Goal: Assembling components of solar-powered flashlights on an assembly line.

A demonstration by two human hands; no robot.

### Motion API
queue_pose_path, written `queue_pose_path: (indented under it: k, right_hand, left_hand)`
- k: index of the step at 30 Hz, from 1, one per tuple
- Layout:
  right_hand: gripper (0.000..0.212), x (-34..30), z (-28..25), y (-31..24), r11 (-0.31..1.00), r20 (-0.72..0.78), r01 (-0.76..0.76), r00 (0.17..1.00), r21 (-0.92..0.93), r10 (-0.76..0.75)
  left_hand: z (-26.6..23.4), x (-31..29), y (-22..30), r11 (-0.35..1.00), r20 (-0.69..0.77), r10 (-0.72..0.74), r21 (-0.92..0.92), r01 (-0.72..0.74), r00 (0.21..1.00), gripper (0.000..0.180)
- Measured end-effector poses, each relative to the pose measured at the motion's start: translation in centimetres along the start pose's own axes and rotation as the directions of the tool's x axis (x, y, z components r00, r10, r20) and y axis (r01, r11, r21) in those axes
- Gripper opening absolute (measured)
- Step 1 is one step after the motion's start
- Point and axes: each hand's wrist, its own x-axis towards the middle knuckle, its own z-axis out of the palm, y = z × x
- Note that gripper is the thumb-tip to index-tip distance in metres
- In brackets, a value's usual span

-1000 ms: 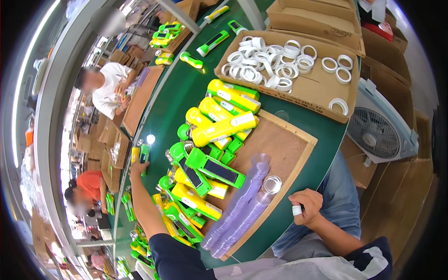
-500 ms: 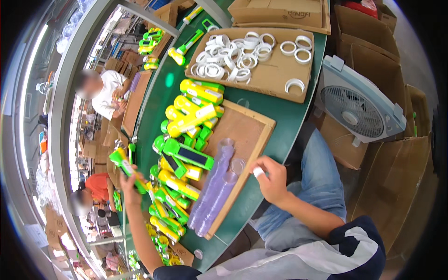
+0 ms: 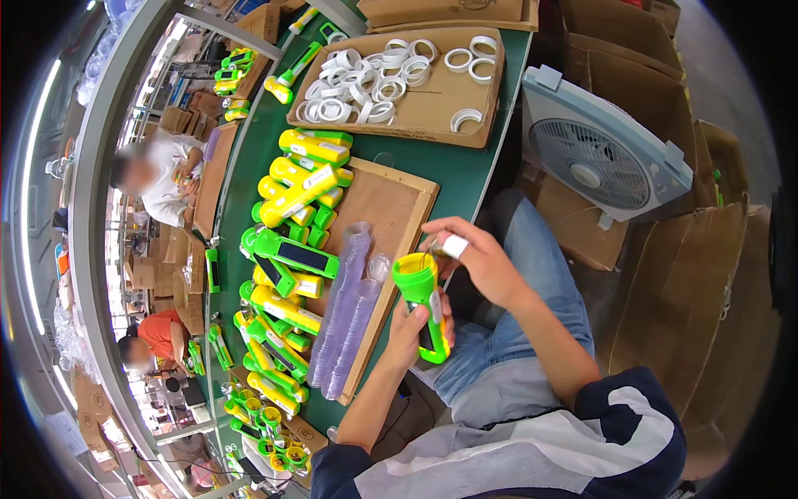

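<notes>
My left hand is wrapped round the body of a green and yellow flashlight, which stands tilted with its wide yellow-rimmed head up. That head has no lens cover on it, and thin wires show at its mouth. Over the rim, my right hand has thumb and fingers drawn together on a small shiny part, partly hidden by the fingers. A white band wraps one finger of that hand. Left of both hands, long stacks of clear round lenses lie in a wood-rimmed tray.
Several more flashlights are piled along the tray's left side. A cardboard box of white rings sits at the back of the green table. A box fan stands to the right. Two people work across at the left.
My left hand has brought a flashlight from the far left to the tray's right edge, in front of me. My right hand has closed in on its head. The whole view has shifted slightly.
</notes>
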Motion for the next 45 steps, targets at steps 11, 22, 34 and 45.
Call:
queue_pose_path:
  k: [11, 22, 34, 45]
  right_hand:
    - [0.034, -0.3, -0.2, -0.9, 0.966, -0.065, 0.209, 0.973, -0.149, -0.221]
    - [0.014, -0.5, 0.6, -2.2, 0.836, 0.311, 0.212, 0.949, -0.506, -0.052]
    - [0.024, -0.2, -1.4, -2.9, 0.713, 0.477, 0.440, 0.863, -0.546, -0.167]
    - [0.013, -0.5, -0.4, -3.1, 0.648, 0.563, 0.559, 0.793, -0.517, -0.235]
  left_hand:
    - [-0.5, 1.3, -1.0, 0.943, 0.295, -0.207, -0.193, 0.270, 0.933, 0.072]
    - [-1.4, 0.7, -2.0, 0.972, 0.238, -0.196, -0.080, 0.220, 0.951, 0.063]
    - [-0.4, 0.8, -2.2, 0.985, 0.239, -0.065, -0.140, 0.101, 0.969, 0.038]
    - [-1.0, 0.9, -2.7, 0.990, 0.265, 0.079, -0.131, -0.045, 0.961, 0.074]
